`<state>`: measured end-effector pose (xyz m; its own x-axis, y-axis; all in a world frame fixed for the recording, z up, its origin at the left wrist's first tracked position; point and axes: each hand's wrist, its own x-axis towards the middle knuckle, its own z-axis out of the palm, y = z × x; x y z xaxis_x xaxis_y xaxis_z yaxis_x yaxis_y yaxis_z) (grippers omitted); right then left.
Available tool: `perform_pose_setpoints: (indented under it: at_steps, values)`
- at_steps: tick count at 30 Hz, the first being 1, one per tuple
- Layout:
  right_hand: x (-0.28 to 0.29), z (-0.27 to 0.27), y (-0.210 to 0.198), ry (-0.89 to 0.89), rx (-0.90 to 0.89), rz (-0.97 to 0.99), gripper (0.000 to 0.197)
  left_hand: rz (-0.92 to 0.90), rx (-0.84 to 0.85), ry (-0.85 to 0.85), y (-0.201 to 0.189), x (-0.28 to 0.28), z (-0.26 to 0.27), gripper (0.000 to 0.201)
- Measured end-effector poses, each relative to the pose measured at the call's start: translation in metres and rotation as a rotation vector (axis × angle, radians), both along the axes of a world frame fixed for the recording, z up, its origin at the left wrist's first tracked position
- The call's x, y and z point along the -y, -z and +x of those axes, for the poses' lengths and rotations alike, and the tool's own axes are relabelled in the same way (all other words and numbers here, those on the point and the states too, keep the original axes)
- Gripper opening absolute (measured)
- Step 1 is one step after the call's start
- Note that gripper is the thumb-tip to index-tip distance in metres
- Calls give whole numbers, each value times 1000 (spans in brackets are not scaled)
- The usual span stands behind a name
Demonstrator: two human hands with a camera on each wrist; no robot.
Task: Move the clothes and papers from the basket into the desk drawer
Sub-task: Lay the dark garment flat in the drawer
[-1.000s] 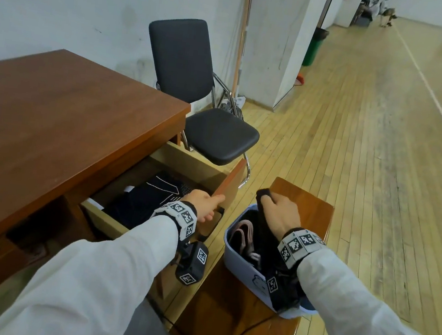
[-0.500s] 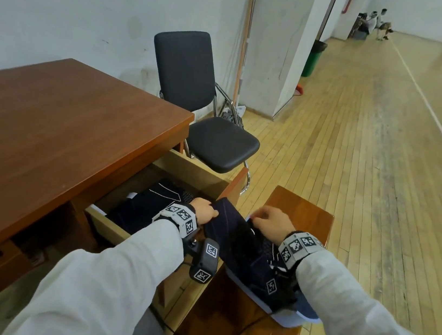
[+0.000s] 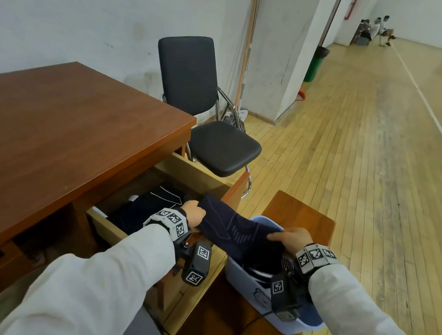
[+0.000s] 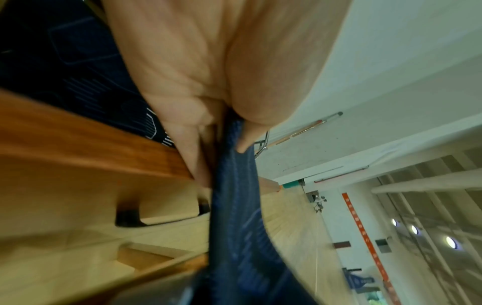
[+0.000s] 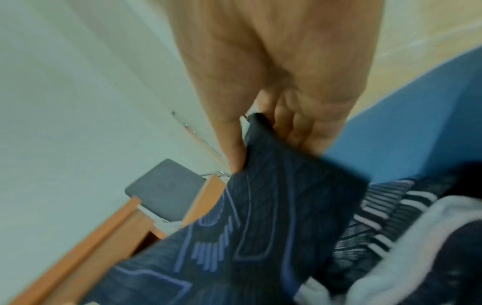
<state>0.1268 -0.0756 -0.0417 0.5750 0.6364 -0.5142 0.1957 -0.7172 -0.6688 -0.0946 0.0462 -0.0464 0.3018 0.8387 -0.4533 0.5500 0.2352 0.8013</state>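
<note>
A dark navy garment [image 3: 230, 224] with pale line patterns stretches between the open desk drawer [image 3: 161, 176] and the light blue basket [image 3: 248, 277]. My left hand [image 3: 193, 214] pinches its left end over the drawer's front edge; thumb and fingers clamp the navy cloth [image 4: 232, 165] in the left wrist view. My right hand [image 3: 289, 238] grips the garment's other end above the basket, with the patterned garment [image 5: 260, 216] held between thumb and fingers. Dark folded clothes [image 3: 149, 202] and a white paper edge [image 3: 98, 211] lie in the drawer. More striped and dark clothes [image 5: 391, 216] remain in the basket.
The basket stands on a low wooden stool [image 3: 301, 212] right of the brown desk [image 3: 63, 131]. A black chair [image 3: 217, 144] stands just beyond the drawer. Wooden floor [image 3: 371, 160] spreads to the right; people sit far off at the back.
Both hands have lifted the navy garment out of the basket and carried it left, spread between them. The left hand went from the drawer edge to pinching the cloth.
</note>
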Motion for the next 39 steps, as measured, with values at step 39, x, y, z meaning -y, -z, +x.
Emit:
perform_pose_setpoints:
  at_steps: [39]
  values:
    - [-192, -94, 32, -823, 844, 23, 22, 315, -526, -104, 64, -149, -64, 35]
